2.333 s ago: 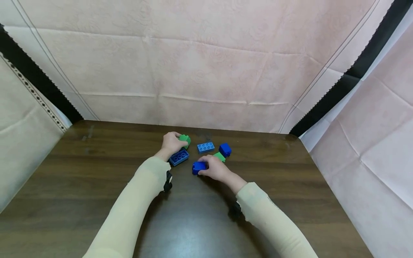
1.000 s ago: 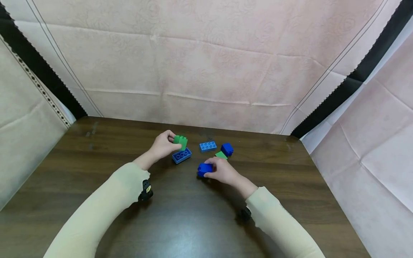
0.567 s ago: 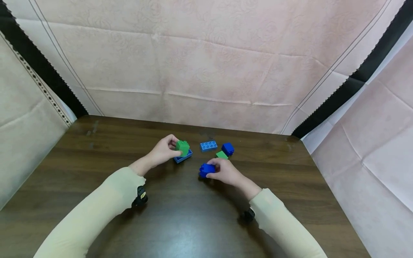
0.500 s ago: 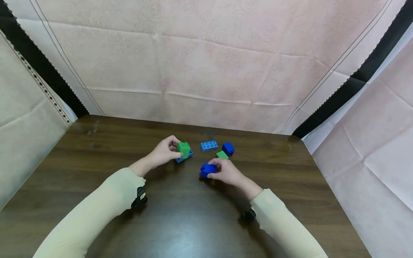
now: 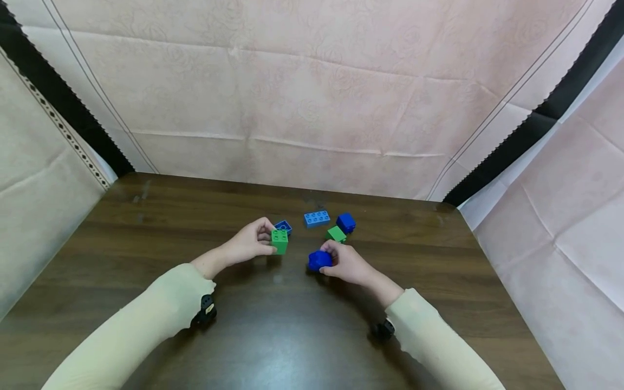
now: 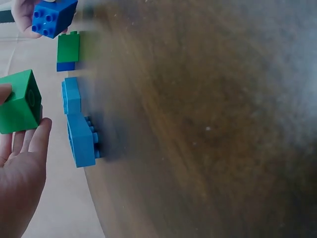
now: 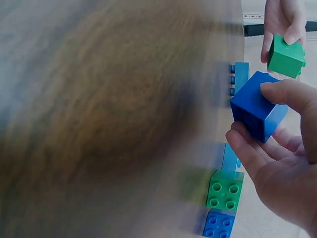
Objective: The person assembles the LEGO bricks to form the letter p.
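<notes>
The left hand [image 5: 249,242] is pinching a green block [image 5: 279,243], and the right hand [image 5: 348,265] is gripping a dark blue block [image 5: 319,261]. From the left hand, the dark blue block is sitting to the right and slightly nearer the person, apart from the green one, its studs facing that hand; neither is showing a clear long axis. Beyond both hands, a light blue brick [image 5: 317,219] is resting on the counter [image 5: 292,325].

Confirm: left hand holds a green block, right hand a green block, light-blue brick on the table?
No: the right hand holds a blue block, per the head view. The rest is right: left hand holding a green block, light-blue brick on the table.
</notes>
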The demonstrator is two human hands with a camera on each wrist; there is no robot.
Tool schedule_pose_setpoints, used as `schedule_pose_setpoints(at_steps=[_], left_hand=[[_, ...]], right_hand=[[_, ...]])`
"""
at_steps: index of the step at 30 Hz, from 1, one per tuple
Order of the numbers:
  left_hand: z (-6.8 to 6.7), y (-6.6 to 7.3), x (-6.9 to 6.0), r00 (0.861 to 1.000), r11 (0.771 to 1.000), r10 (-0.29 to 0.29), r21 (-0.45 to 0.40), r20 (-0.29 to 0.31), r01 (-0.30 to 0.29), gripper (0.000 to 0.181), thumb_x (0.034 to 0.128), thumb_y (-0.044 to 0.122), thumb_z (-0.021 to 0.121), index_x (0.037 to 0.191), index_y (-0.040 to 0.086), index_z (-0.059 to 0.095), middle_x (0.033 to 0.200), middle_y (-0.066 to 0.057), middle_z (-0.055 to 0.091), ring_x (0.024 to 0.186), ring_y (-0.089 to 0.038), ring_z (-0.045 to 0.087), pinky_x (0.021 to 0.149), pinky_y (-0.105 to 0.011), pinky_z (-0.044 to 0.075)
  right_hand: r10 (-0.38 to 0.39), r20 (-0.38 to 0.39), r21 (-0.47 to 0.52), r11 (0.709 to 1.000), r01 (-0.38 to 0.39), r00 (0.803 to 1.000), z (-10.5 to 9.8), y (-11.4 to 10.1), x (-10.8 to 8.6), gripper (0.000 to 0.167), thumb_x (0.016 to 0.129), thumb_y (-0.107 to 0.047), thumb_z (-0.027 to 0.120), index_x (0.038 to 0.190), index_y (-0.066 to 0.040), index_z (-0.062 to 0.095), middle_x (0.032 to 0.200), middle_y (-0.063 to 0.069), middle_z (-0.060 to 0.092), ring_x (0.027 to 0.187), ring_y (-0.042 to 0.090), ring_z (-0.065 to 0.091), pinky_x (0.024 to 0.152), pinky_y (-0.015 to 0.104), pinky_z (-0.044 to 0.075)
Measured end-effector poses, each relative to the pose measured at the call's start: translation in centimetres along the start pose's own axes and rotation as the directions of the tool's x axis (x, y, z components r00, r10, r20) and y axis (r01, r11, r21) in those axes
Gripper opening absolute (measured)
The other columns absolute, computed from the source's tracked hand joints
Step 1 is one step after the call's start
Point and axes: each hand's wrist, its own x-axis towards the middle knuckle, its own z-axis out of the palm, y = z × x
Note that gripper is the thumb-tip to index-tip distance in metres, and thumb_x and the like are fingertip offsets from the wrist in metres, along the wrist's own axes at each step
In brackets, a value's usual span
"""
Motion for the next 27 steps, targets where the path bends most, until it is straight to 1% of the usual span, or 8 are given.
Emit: schedule_pose_setpoints(at_steps=[4, 7, 10, 12, 16, 21, 27], left_hand=[[0.3, 0.0, -0.3, 0.999, 1.0, 0.02, 0.017, 0.031, -0.021, 0.038, 0.0805, 0.001, 0.065, 0.111, -0.003, 0.042, 0.112, -0.021, 0.056, 0.106, -0.024, 0.059, 0.095, -0.038, 0.049], [0.5, -0.1, -0.4, 0.999, 0.999, 0.023, 0.035, 0.049, -0.025, 0.04, 0.0808, 0.002, 0.066, 0.114, -0.003, 0.043, 0.112, -0.02, 0.056, 0.105, -0.024, 0.058, 0.096, -0.04, 0.049], [0.6, -0.1, -0.5, 0.997, 0.999, 0.016, 0.05, 0.071, -0.019, 0.042, 0.0814, 0.003, 0.065, 0.118, -0.003, 0.044, 0.113, -0.02, 0.056, 0.104, -0.024, 0.058, 0.094, -0.039, 0.05], [0.8, -0.2, -0.4, 0.996, 0.999, 0.014, 0.045, 0.087, -0.018, 0.043, 0.0812, 0.003, 0.065, 0.119, -0.004, 0.045, 0.113, -0.02, 0.057, 0.102, -0.023, 0.059, 0.092, -0.037, 0.051], [1.1, -0.4, -0.5, 0.994, 0.998, 0.023, 0.049, 0.11, -0.029, 0.039, 0.0808, 0.003, 0.066, 0.115, -0.003, 0.048, 0.11, -0.018, 0.059, 0.098, -0.02, 0.06, 0.089, -0.034, 0.052], [1.6, -0.8, -0.7, 0.992, 0.995, 0.029, 0.091, 0.126, -0.04, 0.035, 0.0807, 0.005, 0.069, 0.11, -0.001, 0.05, 0.106, -0.015, 0.061, 0.095, -0.018, 0.059, 0.088, -0.035, 0.052], [2.4, -1.5, -0.7, 0.991, 0.987, 0.009, 0.157, 0.136, -0.03, 0.033, 0.0804, 0.009, 0.071, 0.107, 0.003, 0.054, 0.106, -0.013, 0.062, 0.095, -0.019, 0.059, 0.088, -0.035, 0.052]], right_hand=[[-0.002, -0.002, 0.017, 1.0, 0.002, 1.0, -0.1, 0.0, -0.4, 0.036, 0.083, -0.011, 0.069, 0.113, -0.004, 0.051, 0.115, 0.019, 0.061, 0.096, 0.024, 0.061, 0.083, 0.038, 0.054], [0.007, 0.003, 0.034, 0.999, -0.007, 1.0, -0.1, 0.0, -0.7, 0.037, 0.084, -0.012, 0.068, 0.116, -0.003, 0.051, 0.118, 0.02, 0.06, 0.1, 0.027, 0.061, 0.085, 0.039, 0.054], [0.018, 0.016, 0.046, 0.999, -0.019, 1.0, -0.2, 0.1, -1.0, 0.038, 0.086, -0.013, 0.066, 0.12, -0.004, 0.053, 0.119, 0.019, 0.06, 0.104, 0.028, 0.06, 0.087, 0.04, 0.053], [0.015, 0.025, 0.048, 0.999, -0.016, 1.0, -0.2, 0.1, -1.1, 0.037, 0.086, -0.013, 0.065, 0.12, -0.004, 0.056, 0.117, 0.017, 0.062, 0.103, 0.027, 0.061, 0.087, 0.04, 0.053], [-0.001, 0.034, 0.043, 0.999, 0.0, 0.999, -0.3, 0.3, -1.3, 0.033, 0.085, -0.013, 0.065, 0.116, -0.002, 0.058, 0.11, 0.015, 0.065, 0.096, 0.022, 0.062, 0.084, 0.037, 0.054], [0.005, 0.023, 0.051, 0.999, -0.006, 1.0, -0.3, 0.5, -1.5, 0.031, 0.083, -0.01, 0.065, 0.113, -0.004, 0.057, 0.109, 0.014, 0.064, 0.096, 0.021, 0.061, 0.084, 0.037, 0.053], [0.041, -0.008, 0.136, 0.99, -0.039, 0.999, -0.4, 0.7, -1.7, 0.033, 0.085, -0.012, 0.066, 0.115, -0.003, 0.055, 0.113, 0.018, 0.062, 0.101, 0.027, 0.062, 0.084, 0.038, 0.054]])
